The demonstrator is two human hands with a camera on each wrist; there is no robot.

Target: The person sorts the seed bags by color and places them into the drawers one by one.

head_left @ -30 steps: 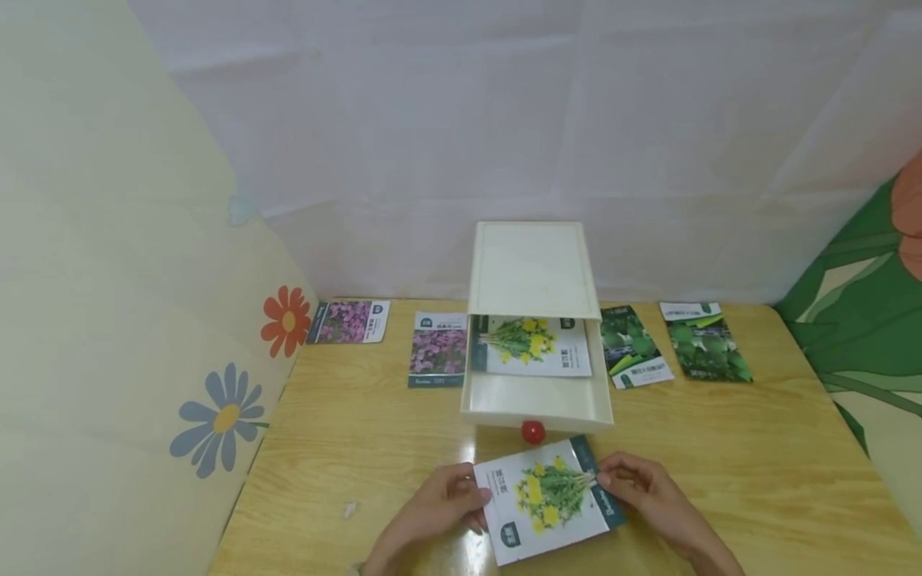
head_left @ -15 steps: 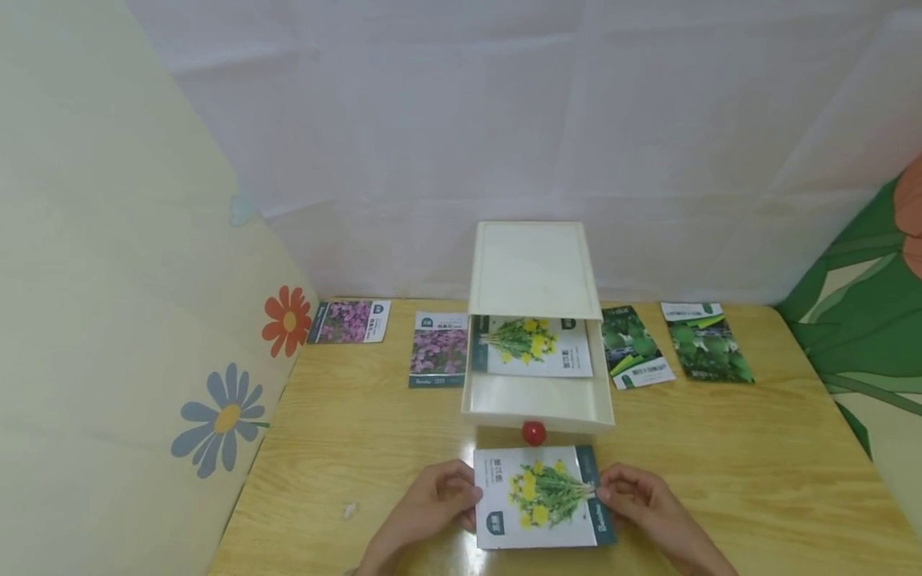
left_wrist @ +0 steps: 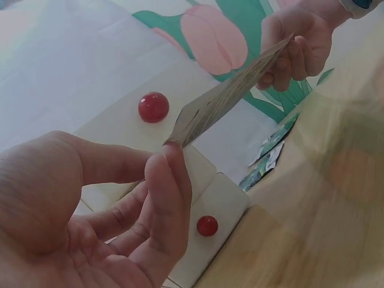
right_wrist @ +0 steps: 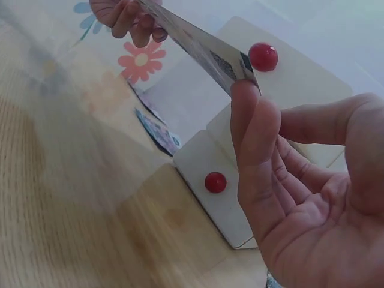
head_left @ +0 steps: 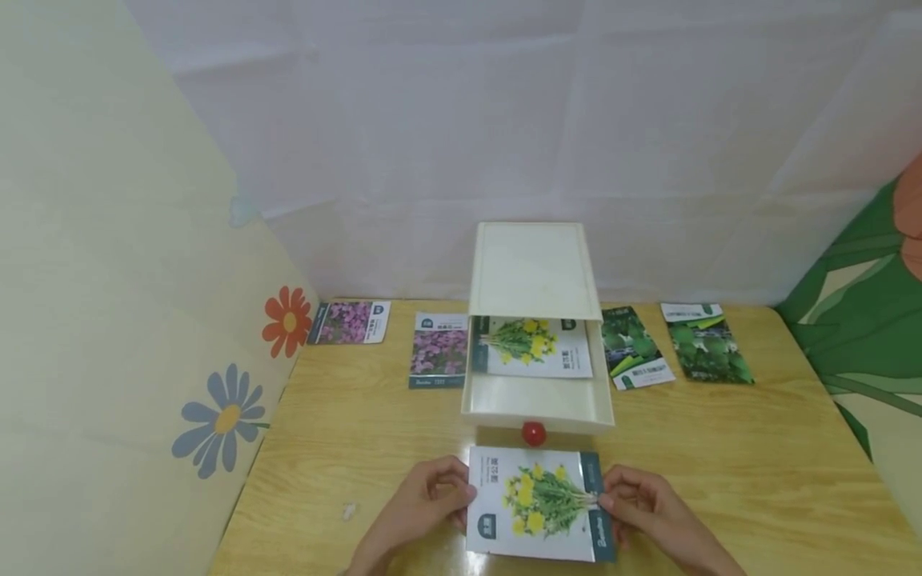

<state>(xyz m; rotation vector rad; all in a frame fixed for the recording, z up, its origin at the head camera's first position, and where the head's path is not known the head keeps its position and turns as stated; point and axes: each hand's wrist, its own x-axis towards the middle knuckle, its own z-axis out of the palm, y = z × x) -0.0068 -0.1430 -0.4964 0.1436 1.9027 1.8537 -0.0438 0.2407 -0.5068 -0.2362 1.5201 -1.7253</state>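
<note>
Packet [head_left: 540, 504] has swung nearly square since a second ago, in front of the drawer [head_left: 497, 419]. I see left hand [head_left: 435, 498] and right hand [head_left: 648, 506] closed, pinching its ends; one slackening could drop it.

My left grip [head_left: 423, 502] and my right grip [head_left: 654, 508] are bare, their fingers [left_wrist: 163, 195] slim and rounded at the tips, the palms [right_wrist: 318, 228] finely creased. Just behind the right grip I wear a pale band [left_wrist: 355, 9] with a dark blue patch [left_wrist: 363, 2]; it is cropped by the view, so I cannot tell cuff from strap.
</note>
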